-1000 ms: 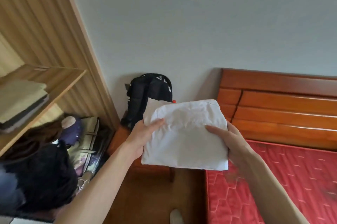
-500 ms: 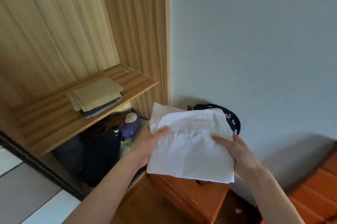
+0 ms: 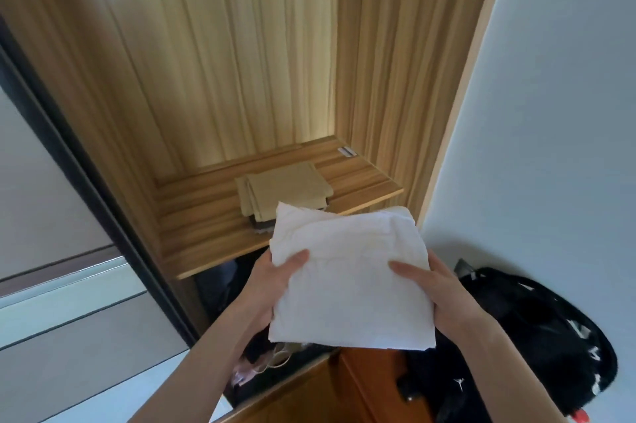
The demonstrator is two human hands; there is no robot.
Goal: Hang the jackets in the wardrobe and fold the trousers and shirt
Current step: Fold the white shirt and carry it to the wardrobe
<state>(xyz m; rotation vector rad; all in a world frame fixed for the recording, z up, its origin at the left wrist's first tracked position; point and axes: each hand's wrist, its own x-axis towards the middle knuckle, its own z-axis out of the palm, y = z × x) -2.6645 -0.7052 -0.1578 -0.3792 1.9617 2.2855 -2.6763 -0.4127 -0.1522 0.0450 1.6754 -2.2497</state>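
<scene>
Gripping the folded white shirt (image 3: 351, 281) by its side edges, left hand (image 3: 272, 288) and right hand (image 3: 437, 292) hold it just near of the wardrobe shelf (image 3: 206, 216). Folded tan trousers (image 3: 285, 188) lie mid-shelf, bare wood either side. A black bag (image 3: 537, 336) sits right; its white lettering is unreadable.

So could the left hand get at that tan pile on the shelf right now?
Probably not as things stand: the left hand grips the folded white shirt together with the right hand. The path to the tan pile on the shelf looks free otherwise.
</scene>
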